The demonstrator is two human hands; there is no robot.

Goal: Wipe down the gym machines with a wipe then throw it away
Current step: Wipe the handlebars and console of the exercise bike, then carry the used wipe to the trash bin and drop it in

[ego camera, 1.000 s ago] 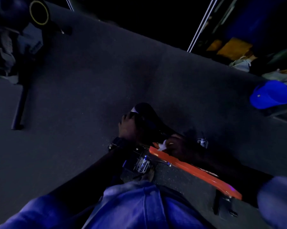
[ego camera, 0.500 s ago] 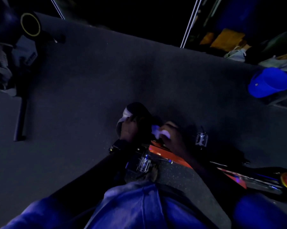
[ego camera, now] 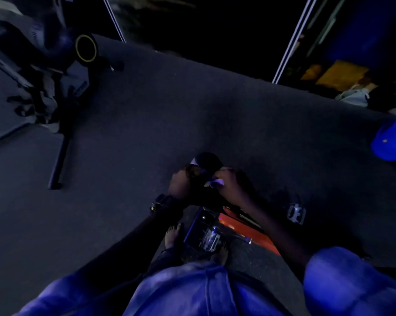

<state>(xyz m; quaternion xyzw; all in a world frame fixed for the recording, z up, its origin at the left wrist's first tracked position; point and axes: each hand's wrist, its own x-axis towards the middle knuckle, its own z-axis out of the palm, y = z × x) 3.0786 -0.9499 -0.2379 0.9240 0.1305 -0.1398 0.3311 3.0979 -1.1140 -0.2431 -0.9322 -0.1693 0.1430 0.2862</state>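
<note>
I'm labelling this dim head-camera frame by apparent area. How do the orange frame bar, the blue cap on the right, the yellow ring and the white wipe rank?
1. Orange frame bar
2. Blue cap, cut off by the frame edge, so close to the bar
3. Yellow ring
4. White wipe, mostly hidden in the right hand

Way too dark: the wipe (ego camera: 216, 182) is mostly buried in the right grip (ego camera: 230, 185), and the seat (ego camera: 207, 159) beyond both grips barely shows.

Two hands — left hand (ego camera: 180, 184), right hand (ego camera: 229, 183); one wipe (ego camera: 215, 182); one blue cap (ego camera: 392, 140).
</note>
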